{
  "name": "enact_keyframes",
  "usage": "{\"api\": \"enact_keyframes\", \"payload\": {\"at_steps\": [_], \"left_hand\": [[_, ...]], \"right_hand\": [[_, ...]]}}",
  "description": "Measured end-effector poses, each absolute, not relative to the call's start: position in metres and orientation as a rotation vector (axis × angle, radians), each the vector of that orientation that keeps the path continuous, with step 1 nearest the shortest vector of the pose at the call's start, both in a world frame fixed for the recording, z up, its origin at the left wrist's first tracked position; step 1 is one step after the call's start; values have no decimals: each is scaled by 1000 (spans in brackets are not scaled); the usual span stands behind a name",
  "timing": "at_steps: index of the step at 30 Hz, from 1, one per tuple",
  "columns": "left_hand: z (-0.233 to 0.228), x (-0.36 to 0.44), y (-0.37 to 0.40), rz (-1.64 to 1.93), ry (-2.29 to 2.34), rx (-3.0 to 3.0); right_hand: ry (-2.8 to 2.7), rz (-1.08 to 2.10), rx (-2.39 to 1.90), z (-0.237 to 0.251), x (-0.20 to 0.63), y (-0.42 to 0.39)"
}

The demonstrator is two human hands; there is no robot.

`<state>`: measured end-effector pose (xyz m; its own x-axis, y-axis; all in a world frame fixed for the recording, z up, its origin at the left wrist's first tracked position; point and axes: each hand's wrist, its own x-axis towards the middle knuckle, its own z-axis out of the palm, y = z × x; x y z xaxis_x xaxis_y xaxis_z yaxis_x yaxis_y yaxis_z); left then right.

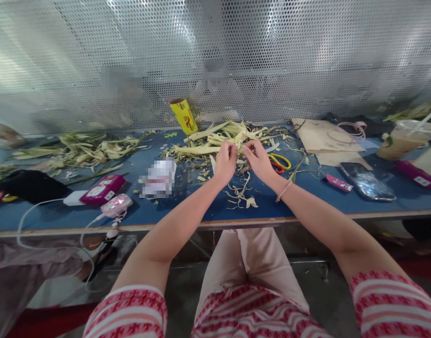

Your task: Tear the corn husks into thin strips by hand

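A striped shirt (257, 312) shows at lower centre; above it, the left hand (225, 162) and right hand (258, 159) pinch a pale leaf strip (239, 138) mid-frame over the worktop (215, 211). Uneven pulling could tear it.

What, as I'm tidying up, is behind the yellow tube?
Behind the yellow tube stands a perforated metal panel; the tube hides part of it, so anything small behind can't be seen.

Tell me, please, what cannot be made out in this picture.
Head view:
Anything pinched by left hand and right hand: hidden behind them.
Tool beyond red and yellow handles: blocked by right hand.
Print on the white packet: pixelated.
Rightmost purple device: cut by edge.
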<state>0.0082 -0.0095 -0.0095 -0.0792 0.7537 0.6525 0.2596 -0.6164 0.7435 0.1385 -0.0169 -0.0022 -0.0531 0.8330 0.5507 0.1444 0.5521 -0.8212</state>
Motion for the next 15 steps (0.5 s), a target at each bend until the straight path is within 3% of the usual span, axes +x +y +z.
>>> {"api": "enact_keyframes", "payload": {"at_steps": [7,15], "left_hand": [[-9,12,-14,1691,1138,1866],[-6,12,-16,1738,1073,1791]], "right_hand": [[-1630,505,-957,-1,141,-19],[-1581,617,-842,-2,142,-19]]}}
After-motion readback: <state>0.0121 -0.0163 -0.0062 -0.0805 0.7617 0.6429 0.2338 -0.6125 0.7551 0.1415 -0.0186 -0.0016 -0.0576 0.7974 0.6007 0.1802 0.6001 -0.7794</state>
